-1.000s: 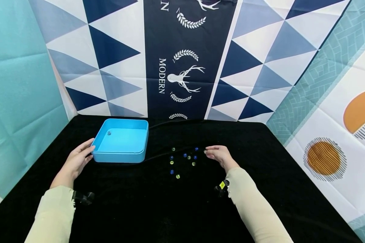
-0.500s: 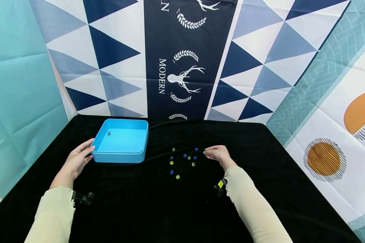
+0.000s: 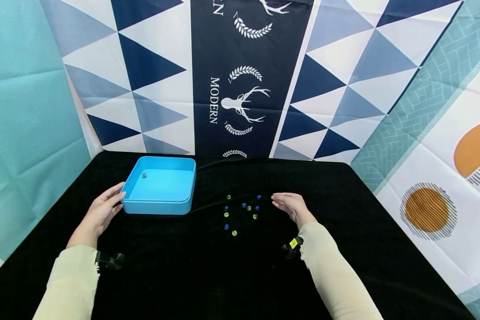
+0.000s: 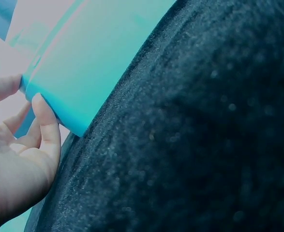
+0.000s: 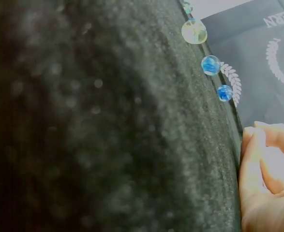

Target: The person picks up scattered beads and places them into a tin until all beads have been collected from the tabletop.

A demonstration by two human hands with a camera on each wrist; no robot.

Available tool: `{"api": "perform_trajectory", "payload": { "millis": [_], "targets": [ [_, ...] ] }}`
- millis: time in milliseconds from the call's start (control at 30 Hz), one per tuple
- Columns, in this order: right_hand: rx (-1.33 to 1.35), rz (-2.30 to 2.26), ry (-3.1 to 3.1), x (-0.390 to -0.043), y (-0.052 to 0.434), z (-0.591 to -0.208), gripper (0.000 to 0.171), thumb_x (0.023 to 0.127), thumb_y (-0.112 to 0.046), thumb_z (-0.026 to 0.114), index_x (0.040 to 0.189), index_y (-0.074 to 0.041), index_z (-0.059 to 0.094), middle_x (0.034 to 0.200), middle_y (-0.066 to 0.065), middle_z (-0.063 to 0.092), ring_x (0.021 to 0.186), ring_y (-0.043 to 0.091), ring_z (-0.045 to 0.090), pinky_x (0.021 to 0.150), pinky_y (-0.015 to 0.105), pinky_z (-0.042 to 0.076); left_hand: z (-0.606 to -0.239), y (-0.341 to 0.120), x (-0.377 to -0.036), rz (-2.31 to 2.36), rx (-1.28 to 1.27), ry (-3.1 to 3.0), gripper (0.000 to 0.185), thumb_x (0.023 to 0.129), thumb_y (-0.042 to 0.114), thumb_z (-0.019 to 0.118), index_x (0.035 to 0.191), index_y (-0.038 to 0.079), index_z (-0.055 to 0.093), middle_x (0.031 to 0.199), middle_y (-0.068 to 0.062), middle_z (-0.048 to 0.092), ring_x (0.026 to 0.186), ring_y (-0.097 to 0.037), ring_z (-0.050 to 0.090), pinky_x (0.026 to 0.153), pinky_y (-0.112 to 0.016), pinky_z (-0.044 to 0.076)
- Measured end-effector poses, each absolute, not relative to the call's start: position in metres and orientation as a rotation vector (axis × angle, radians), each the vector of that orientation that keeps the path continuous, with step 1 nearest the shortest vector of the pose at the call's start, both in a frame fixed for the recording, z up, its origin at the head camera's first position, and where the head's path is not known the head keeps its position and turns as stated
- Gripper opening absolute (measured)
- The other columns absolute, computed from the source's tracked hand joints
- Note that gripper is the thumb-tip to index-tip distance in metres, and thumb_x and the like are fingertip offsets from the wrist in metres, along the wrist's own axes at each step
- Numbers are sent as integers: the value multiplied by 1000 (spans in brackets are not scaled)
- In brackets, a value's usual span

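My left hand (image 3: 100,211) holds the near left corner of a blue square box (image 3: 158,208), thumb and fingers about its wall; the left wrist view shows the fingers (image 4: 47,118) against that corner. One small clear marble (image 3: 144,176) lies inside the box near its left wall. Right of the marble group, my right hand (image 3: 291,205) is low over the cloth with thumb and forefinger tips (image 5: 250,137) brought together in a pinch. The marble seen at these tips earlier is hidden now. Closest to this hand is a blue marble (image 3: 258,196).
Several blue and yellow-green marbles, among them a yellow-green one (image 3: 234,233), lie scattered mid-table between box and right hand. Black cloth (image 3: 240,275) covers the table. A patterned backdrop (image 3: 232,80) rises behind its far edge.
My right hand has shifted slightly left, then back right, and the marble at its fingertips has gone from sight. The left hand, box and loose marbles stay in place.
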State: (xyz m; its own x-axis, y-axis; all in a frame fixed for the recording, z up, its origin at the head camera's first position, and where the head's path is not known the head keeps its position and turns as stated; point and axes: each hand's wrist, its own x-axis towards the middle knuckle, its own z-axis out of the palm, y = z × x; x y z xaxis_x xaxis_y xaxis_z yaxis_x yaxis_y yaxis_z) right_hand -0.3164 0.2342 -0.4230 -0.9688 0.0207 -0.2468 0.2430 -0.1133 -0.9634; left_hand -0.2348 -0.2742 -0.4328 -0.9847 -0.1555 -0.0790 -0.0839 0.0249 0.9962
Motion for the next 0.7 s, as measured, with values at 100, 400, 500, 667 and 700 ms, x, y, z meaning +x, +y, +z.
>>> {"api": "perform_trajectory", "payload": {
  "millis": [100,400,500,667,700],
  "targets": [
    [355,-2284,1918,-315,234,-422,11,83,10,61,93,4,63,79,4,66,71,11,65,68,20,51,-433,-274,-235,-2155,259,-2201,68,93,39,56,148,12,26,148,-11,25,99,-1,45,78,-14,41],
    [437,-2399,1802,-309,227,-420,20,84,8,61,104,4,62,79,3,66,70,10,65,68,18,51,-433,-276,-233,-2159,250,-2200,68,93,37,56,148,11,25,147,-11,26,99,-1,45,78,-14,41],
    [432,-2414,1790,-307,222,-421,15,84,8,61,98,1,64,78,2,67,69,10,64,67,17,51,-434,-276,-233,-2153,253,-2203,68,93,38,56,148,12,26,147,-11,26,99,-1,45,78,-14,41],
    [413,-2435,1786,-305,214,-422,13,84,8,62,94,0,65,81,3,67,70,10,64,67,18,51,-433,-275,-234,-2140,261,-2222,69,92,40,56,148,13,26,149,-11,24,103,-4,44,80,-16,40],
    [408,-2440,1785,-304,213,-422,13,84,8,62,94,0,65,81,4,67,70,11,64,67,18,51,-433,-275,-234,-2140,263,-2227,69,92,40,56,148,13,25,150,-12,23,105,-5,43,81,-16,40]
  ]
}}
